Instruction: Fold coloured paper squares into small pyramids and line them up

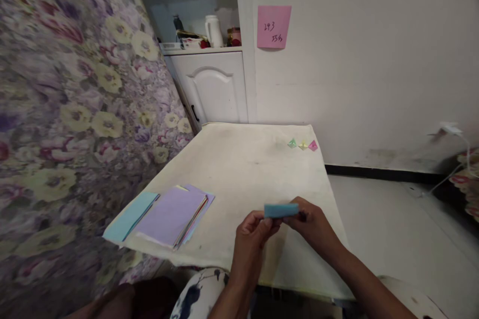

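Note:
A folded blue paper strip (pixel 281 210) is pinched between both of my hands above the near edge of a cream-covered table (pixel 239 159). My left hand (pixel 253 232) grips its left end with closed fingers. My right hand (pixel 312 224) grips its right end, fingers closed too. A stack of coloured paper sheets (pixel 170 215), purple on top with a light blue sheet (pixel 129 217) beside it, lies at the table's near left. Three small folded paper shapes, green (pixel 292 143), yellow (pixel 303 145) and pink (pixel 313 145), sit in a row at the far right corner.
A flowered bedspread (pixel 67 109) rises along the left. A white cabinet (pixel 215 87) stands behind the table with a white jug (pixel 213 30) on top. A pink note (pixel 273 26) is stuck on the wall. A cable and plug (pixel 451 132) hang at right.

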### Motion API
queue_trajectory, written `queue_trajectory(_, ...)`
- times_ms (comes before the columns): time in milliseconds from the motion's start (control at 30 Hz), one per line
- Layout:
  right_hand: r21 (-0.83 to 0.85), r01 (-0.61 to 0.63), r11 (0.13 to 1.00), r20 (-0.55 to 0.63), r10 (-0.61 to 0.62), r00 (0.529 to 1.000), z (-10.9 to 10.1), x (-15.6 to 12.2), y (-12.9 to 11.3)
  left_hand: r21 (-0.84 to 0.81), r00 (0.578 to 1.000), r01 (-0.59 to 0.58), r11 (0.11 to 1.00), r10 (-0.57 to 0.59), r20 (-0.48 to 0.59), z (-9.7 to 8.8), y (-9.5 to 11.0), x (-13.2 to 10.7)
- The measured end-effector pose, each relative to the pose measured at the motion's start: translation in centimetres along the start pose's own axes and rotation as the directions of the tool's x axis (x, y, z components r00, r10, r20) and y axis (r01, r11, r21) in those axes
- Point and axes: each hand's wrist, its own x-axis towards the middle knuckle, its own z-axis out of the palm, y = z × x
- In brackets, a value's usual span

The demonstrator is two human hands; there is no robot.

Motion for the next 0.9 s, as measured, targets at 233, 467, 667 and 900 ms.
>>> queue_trajectory(233,0.297,-0.159,0.942,0.128,0.125,0.984,-0.4,-0.7,-0.8,0.508,0.856,-0.477,0.718,0.510,0.082,0.3,1.8,-1.4)
queue_trajectory(467,0.559,-0.159,0.814,0.197,0.056,0.979,-0.4,-1.7,-1.8,0.622,0.737,-0.592,0.512,0.656,0.163,0.3,1.9,-2.2)
queue_trajectory(667,0.528,-0.134,0.838,0.208,0.025,0.978,-0.4,-1.6,-1.8,0.635,0.736,-0.586,0.503,0.659,0.158,0.3,1.8,-2.3)
queue_trajectory(900,0.594,-0.157,0.789,0.165,0.071,0.984,0.4,-1.2,-1.2,0.697,0.646,-0.657,0.288,0.692,0.323,-0.7,0.8,-2.1)
